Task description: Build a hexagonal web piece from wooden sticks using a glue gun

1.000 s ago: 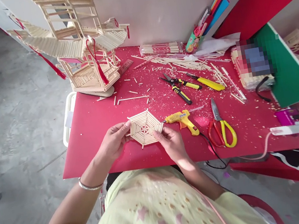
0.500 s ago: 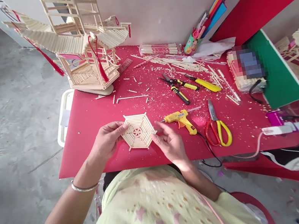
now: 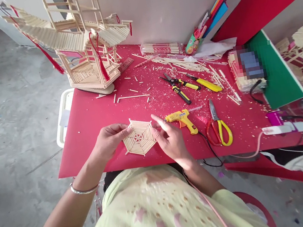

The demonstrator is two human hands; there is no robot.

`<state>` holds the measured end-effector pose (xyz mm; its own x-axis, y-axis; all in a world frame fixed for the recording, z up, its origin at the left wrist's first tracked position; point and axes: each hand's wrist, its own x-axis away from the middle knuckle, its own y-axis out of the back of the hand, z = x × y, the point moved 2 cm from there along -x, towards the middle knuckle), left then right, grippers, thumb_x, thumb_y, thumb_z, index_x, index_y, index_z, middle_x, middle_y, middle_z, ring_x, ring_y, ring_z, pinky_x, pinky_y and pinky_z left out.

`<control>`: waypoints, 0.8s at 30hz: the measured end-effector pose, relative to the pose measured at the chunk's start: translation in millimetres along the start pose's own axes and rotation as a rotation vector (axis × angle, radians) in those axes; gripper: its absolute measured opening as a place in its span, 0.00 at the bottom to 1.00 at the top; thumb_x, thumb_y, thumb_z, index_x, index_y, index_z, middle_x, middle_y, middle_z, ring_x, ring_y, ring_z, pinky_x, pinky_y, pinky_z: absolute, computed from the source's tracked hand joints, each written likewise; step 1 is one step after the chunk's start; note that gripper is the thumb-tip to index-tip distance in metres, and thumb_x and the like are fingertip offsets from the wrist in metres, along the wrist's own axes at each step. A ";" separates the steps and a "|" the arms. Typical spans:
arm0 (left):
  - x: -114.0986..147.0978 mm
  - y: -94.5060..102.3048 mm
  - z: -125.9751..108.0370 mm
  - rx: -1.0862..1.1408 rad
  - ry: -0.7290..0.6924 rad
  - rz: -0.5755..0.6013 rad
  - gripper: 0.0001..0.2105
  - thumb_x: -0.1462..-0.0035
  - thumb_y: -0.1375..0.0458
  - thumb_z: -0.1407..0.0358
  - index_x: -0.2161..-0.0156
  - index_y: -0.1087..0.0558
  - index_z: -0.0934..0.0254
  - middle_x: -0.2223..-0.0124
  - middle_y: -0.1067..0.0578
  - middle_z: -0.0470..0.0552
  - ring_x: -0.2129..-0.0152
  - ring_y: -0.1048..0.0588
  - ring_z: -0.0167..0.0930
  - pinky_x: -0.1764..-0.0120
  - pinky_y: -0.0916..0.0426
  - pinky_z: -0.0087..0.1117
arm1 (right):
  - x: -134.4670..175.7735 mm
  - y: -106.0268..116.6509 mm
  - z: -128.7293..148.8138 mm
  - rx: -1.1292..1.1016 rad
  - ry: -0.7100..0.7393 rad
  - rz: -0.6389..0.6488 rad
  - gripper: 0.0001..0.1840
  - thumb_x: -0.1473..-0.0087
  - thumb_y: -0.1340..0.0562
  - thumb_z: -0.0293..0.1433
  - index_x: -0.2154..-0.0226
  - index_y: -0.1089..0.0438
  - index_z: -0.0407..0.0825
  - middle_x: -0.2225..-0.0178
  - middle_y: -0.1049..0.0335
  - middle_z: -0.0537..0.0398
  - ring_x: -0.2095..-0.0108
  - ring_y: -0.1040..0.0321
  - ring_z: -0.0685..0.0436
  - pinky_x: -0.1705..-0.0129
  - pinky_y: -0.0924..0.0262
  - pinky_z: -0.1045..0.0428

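Note:
Between my hands, just above the table's front part, is a hexagonal panel of thin wooden sticks in nested rings, with stick ends poking out at the corners. My left hand pinches its left edge between thumb and fingers. At the right edge, the thumb of my right hand is against the panel; the index finger points up and away, and the other fingers are curled. Right of that hand lies a yellow glue gun with a glue stick in its back.
On the red table are scissors, black-and-yellow cutters, a yellow utility knife and scattered sticks. A stick pavilion model with red tassels stands back left. A green board and power strip are at right.
The hexagonal panel has turned and tilted slightly in my hands. My right index finger has straightened upward from its bent position. The tools have not moved on the table.

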<state>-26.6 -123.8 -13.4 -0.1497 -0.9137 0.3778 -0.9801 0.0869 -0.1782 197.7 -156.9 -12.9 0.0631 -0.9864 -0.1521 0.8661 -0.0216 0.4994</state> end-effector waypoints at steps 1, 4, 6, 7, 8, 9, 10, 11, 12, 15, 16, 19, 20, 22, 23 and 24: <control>0.8 -0.1 -0.3 -0.021 -0.004 0.009 0.14 0.56 0.24 0.58 0.69 0.18 0.67 0.69 0.19 0.53 0.73 0.23 0.30 0.66 0.28 0.30 | -1.1 0.7 0.8 -0.001 0.011 0.004 0.25 0.33 0.41 0.42 0.37 0.32 0.59 0.56 0.20 0.52 0.70 0.30 0.48 0.59 0.32 0.51; 2.8 -1.0 -0.8 -0.061 -0.003 0.032 0.14 0.55 0.25 0.57 0.69 0.17 0.66 0.69 0.19 0.53 0.73 0.23 0.30 0.66 0.29 0.30 | -2.1 1.4 1.4 -0.016 0.047 0.015 0.21 0.32 0.41 0.40 0.41 0.27 0.58 0.54 0.20 0.51 0.61 0.25 0.45 0.54 0.32 0.50; 3.5 -1.7 -1.0 -0.067 0.000 0.043 0.13 0.54 0.25 0.57 0.68 0.16 0.65 0.69 0.18 0.53 0.72 0.23 0.30 0.65 0.28 0.30 | -1.3 1.0 0.1 -0.028 0.067 0.024 0.19 0.32 0.42 0.39 0.43 0.25 0.58 0.53 0.20 0.52 0.57 0.24 0.43 0.51 0.31 0.49; 3.6 -2.0 -1.1 -0.067 0.001 0.046 0.13 0.54 0.25 0.57 0.68 0.16 0.65 0.69 0.18 0.53 0.72 0.23 0.30 0.64 0.28 0.30 | -0.8 0.7 -1.0 -0.028 0.074 0.029 0.18 0.32 0.42 0.39 0.44 0.24 0.59 0.53 0.19 0.52 0.56 0.23 0.43 0.50 0.31 0.48; 3.7 -2.4 -1.2 -0.067 0.001 0.047 0.13 0.54 0.25 0.57 0.68 0.16 0.65 0.69 0.18 0.53 0.72 0.23 0.30 0.65 0.28 0.30 | -0.2 0.4 -2.2 -0.025 0.080 0.033 0.18 0.32 0.42 0.39 0.44 0.24 0.59 0.53 0.19 0.52 0.55 0.23 0.43 0.49 0.30 0.47; 3.7 -2.7 -1.2 -0.068 0.001 0.047 0.13 0.54 0.25 0.57 0.68 0.16 0.65 0.69 0.18 0.53 0.72 0.23 0.30 0.65 0.28 0.30 | 0.4 0.0 -3.3 -0.020 0.087 0.035 0.18 0.32 0.42 0.39 0.44 0.24 0.59 0.52 0.19 0.52 0.55 0.23 0.42 0.49 0.30 0.47; 3.6 -3.1 -1.2 -0.068 0.002 0.047 0.13 0.54 0.25 0.57 0.69 0.16 0.65 0.69 0.18 0.53 0.72 0.23 0.30 0.65 0.28 0.30 | 0.8 -0.3 -4.3 -0.014 0.095 0.035 0.18 0.32 0.42 0.39 0.44 0.24 0.59 0.52 0.19 0.52 0.55 0.23 0.43 0.49 0.30 0.47; 3.5 -3.5 -1.0 -0.067 0.005 0.047 0.13 0.54 0.25 0.57 0.69 0.16 0.65 0.69 0.18 0.53 0.73 0.23 0.30 0.65 0.28 0.30 | 1.2 -0.6 -5.0 -0.009 0.102 0.032 0.18 0.31 0.42 0.38 0.44 0.24 0.59 0.52 0.19 0.52 0.55 0.22 0.43 0.49 0.29 0.46; 3.3 -3.8 -0.7 -0.064 0.007 0.046 0.13 0.55 0.25 0.57 0.69 0.16 0.65 0.69 0.18 0.53 0.73 0.23 0.30 0.65 0.28 0.29 | 1.3 -0.8 -5.4 -0.005 0.111 0.026 0.17 0.31 0.42 0.38 0.44 0.24 0.58 0.52 0.19 0.52 0.55 0.22 0.43 0.49 0.29 0.47; 2.6 -4.5 0.2 -0.055 0.012 0.052 0.14 0.54 0.25 0.57 0.68 0.16 0.66 0.69 0.18 0.54 0.72 0.23 0.30 0.65 0.28 0.29 | 1.2 -1.3 -5.0 0.001 0.142 0.003 0.17 0.31 0.42 0.37 0.45 0.24 0.57 0.52 0.19 0.52 0.55 0.22 0.44 0.49 0.28 0.47; 2.3 -4.5 0.3 -0.053 0.010 0.053 0.14 0.54 0.25 0.57 0.68 0.17 0.66 0.69 0.18 0.54 0.72 0.23 0.30 0.65 0.28 0.30 | 1.0 -1.5 -4.7 0.005 0.151 -0.004 0.16 0.31 0.42 0.36 0.45 0.23 0.57 0.52 0.19 0.52 0.55 0.22 0.44 0.49 0.28 0.47; 1.5 -4.6 0.8 -0.051 0.011 0.059 0.14 0.54 0.25 0.57 0.68 0.17 0.67 0.69 0.18 0.54 0.72 0.23 0.30 0.65 0.28 0.30 | 0.3 -1.9 -4.4 0.019 0.169 -0.027 0.16 0.31 0.41 0.35 0.46 0.23 0.56 0.53 0.18 0.53 0.56 0.21 0.45 0.51 0.27 0.48; 1.3 -4.6 1.1 -0.049 0.012 0.059 0.14 0.54 0.25 0.57 0.69 0.17 0.67 0.69 0.18 0.54 0.72 0.23 0.30 0.65 0.28 0.30 | 0.0 -2.2 -4.4 0.023 0.175 -0.036 0.15 0.31 0.41 0.35 0.47 0.23 0.56 0.54 0.18 0.54 0.57 0.21 0.45 0.52 0.27 0.49; 0.9 -4.2 2.6 -0.044 0.015 0.062 0.14 0.54 0.25 0.57 0.69 0.17 0.66 0.69 0.18 0.53 0.72 0.23 0.30 0.64 0.28 0.30 | -0.5 -2.7 -4.4 0.024 0.192 -0.052 0.15 0.32 0.41 0.34 0.48 0.22 0.56 0.55 0.18 0.54 0.57 0.21 0.46 0.52 0.27 0.49; 0.6 -3.7 3.7 -0.044 0.015 0.066 0.13 0.54 0.25 0.57 0.69 0.17 0.66 0.69 0.18 0.53 0.72 0.23 0.30 0.64 0.28 0.30 | -0.6 -3.1 -4.2 0.024 0.199 -0.055 0.15 0.32 0.41 0.34 0.48 0.22 0.56 0.55 0.18 0.54 0.57 0.21 0.46 0.52 0.27 0.49; 0.1 -2.7 4.9 -0.046 0.012 0.067 0.13 0.53 0.26 0.57 0.69 0.17 0.66 0.69 0.18 0.53 0.72 0.23 0.30 0.64 0.28 0.30 | -0.6 -3.6 -4.0 0.020 0.201 -0.052 0.15 0.31 0.41 0.34 0.48 0.22 0.56 0.55 0.18 0.54 0.57 0.21 0.46 0.52 0.27 0.50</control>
<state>-23.3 -126.1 -17.4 -0.2163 -0.9004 0.3774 -0.9728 0.1661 -0.1614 196.5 -155.5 -18.1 0.1183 -0.9313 -0.3446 0.8608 -0.0768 0.5031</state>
